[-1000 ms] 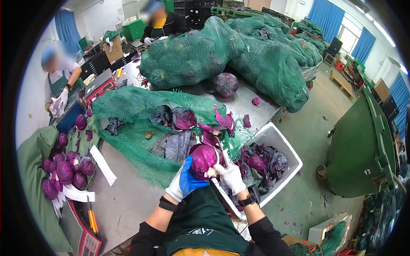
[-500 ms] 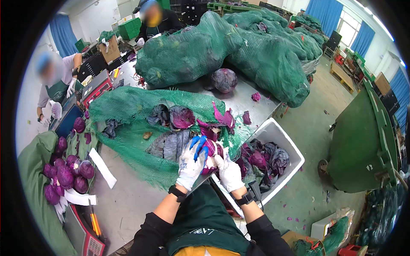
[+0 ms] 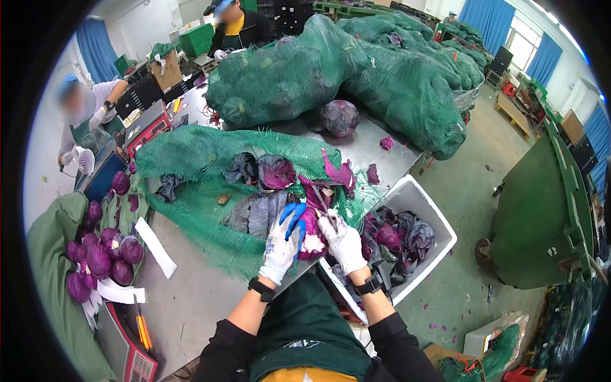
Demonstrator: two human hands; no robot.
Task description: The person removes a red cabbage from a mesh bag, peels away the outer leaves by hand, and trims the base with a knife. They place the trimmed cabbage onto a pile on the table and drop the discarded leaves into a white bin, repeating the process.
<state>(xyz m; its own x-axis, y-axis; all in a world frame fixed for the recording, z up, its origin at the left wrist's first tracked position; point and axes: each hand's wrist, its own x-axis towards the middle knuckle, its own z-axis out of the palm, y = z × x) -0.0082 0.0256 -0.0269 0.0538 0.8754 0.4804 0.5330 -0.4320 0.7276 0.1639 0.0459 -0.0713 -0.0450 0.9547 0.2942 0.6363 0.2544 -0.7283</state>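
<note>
A red cabbage (image 3: 310, 234) with a pale cut stem end is at the table's front edge. My left hand (image 3: 284, 244), in a white glove with blue fingers, is closed round its left side. On the cabbage's right is my gloved right hand (image 3: 344, 242), fingers pinched together. A thin grey strip like a knife blade (image 3: 321, 201) sticks out beyond them; its handle is hidden. Loose purple leaves (image 3: 342, 175) lie just beyond, on a green mesh sack (image 3: 191, 213). Dark outer leaves (image 3: 258, 213) lie left of my hands.
A white foam box (image 3: 439, 258) of leaves stands at right. Full mesh sacks (image 3: 280, 83) and a loose cabbage (image 3: 340, 118) lie at the back. Trimmed cabbages (image 3: 98, 260) pile up left, near orange-handled tools (image 3: 145, 332). A green bin (image 3: 534, 210) stands right; two people work beyond.
My right hand has shifted up along the cabbage, and the thin blade now shows above its fingers. The cabbage has turned, showing more of its pale stem end. My left hand stays on it.
</note>
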